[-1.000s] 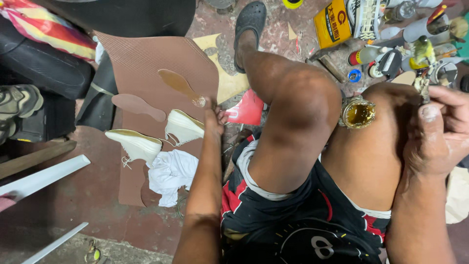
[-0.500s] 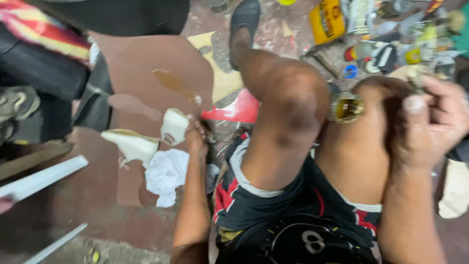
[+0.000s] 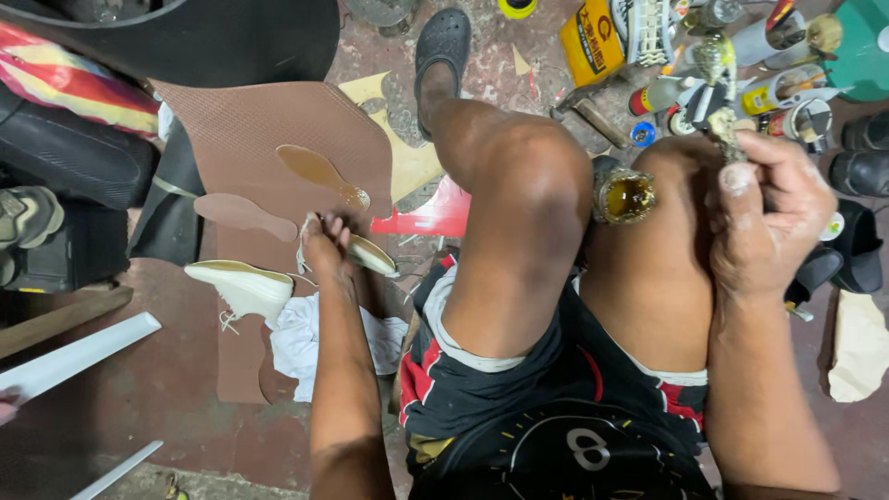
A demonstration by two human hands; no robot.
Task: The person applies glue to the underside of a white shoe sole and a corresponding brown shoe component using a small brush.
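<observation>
At centre left of the frame, the left hand (image 3: 326, 248) reaches down with its fingers curled around the upper edge of a cream shoe (image 3: 356, 253) lying on its side, gripping it. A second cream shoe (image 3: 243, 285) lies just to the left, apart from the hand, beside a white cloth (image 3: 298, 341). Two sole-shaped cutouts (image 3: 243, 214) rest on the brown rubber sheet (image 3: 250, 130) above them. At right, the right hand (image 3: 767, 215) pinches a glue-crusted brush (image 3: 724, 125) between thumb and fingers, above one open tin of amber glue (image 3: 625, 195) between the knees.
</observation>
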